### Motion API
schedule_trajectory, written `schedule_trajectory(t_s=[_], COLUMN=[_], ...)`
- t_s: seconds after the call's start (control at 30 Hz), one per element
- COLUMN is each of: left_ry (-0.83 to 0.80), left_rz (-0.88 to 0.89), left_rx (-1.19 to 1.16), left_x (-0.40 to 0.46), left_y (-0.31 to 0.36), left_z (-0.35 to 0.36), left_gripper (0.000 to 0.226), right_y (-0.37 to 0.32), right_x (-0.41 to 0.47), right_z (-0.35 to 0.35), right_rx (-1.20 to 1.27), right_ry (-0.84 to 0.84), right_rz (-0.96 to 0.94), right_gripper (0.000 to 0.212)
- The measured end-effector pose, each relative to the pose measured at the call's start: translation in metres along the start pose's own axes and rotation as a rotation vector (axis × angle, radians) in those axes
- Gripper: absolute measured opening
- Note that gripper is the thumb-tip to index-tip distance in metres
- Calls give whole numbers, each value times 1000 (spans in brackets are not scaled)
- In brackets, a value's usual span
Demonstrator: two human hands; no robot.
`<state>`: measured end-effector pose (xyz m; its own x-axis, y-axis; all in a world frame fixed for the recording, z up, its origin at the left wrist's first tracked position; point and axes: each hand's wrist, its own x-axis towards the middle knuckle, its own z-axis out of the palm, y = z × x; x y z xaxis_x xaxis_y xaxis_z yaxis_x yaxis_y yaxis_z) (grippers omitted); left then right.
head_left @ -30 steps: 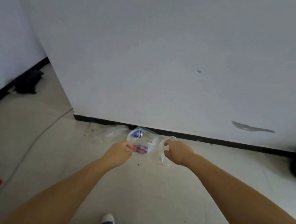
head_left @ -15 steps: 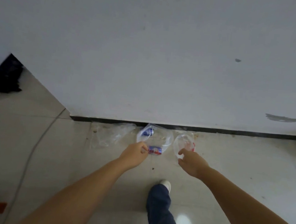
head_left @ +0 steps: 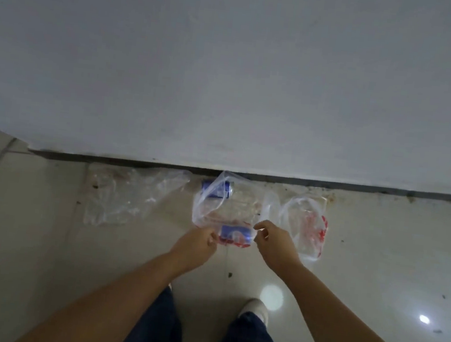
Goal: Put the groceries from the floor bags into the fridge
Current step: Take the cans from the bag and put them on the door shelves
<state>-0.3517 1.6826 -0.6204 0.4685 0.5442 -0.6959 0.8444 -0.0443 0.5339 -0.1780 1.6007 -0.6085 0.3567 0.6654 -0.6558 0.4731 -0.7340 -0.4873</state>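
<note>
While the left hand (head_left: pixel 197 244) and right hand (head_left: pixel 274 242) each pinch a near edge of the middle clear plastic bag (head_left: pixel 226 207), which sits on the pale tiled floor (head_left: pixel 45 235) against the dark baseboard (head_left: pixel 356 188), spread the mouth evenly before reaching for the blue-and-red packs (head_left: pixel 235 236) among the 3 bags.

We reach both bare forearms forward and down toward the middle bag (head_left: pixel 228 210), our landmark. Our left hand (head_left: pixel 195 244) sits at the bag's near left corner, knuckles up, fingers curled and pinched on the plastic edge. Our right hand (head_left: pixel 274 241) sits at its near right corner, thumb and forefinger nipped on the film, the other fingers loosely bent. The two hands are near each other but apart. Our legs in dark trousers stand below, nearer than the bag.
</note>
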Motion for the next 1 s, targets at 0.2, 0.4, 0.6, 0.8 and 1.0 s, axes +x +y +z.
schedule_trajectory(t_s=[0.2,0.4,0.6,0.8,1.0], left_ry=[43,-171,-163,102,280], left_rz=[173,586,753,378,301], left_rx=[51,589,1256,1374,1147], left_x=[158,281,319,330,353], left_y=[-49,-88,-119,-138,-136], left_z=[55,95,59,29,23], left_gripper=[23,22,24,30,52], right_y=[61,104,116,125,114], right_x=[151,273,293,271,292], right_z=[82,120,100,137,130], right_rx=[-114,-492,-495,-554,-561], right_ry=[15,-129,-89,-275,-210], right_rz=[-111,-364,-377,-507,-463], right_gripper=[28,29,30,28,30])
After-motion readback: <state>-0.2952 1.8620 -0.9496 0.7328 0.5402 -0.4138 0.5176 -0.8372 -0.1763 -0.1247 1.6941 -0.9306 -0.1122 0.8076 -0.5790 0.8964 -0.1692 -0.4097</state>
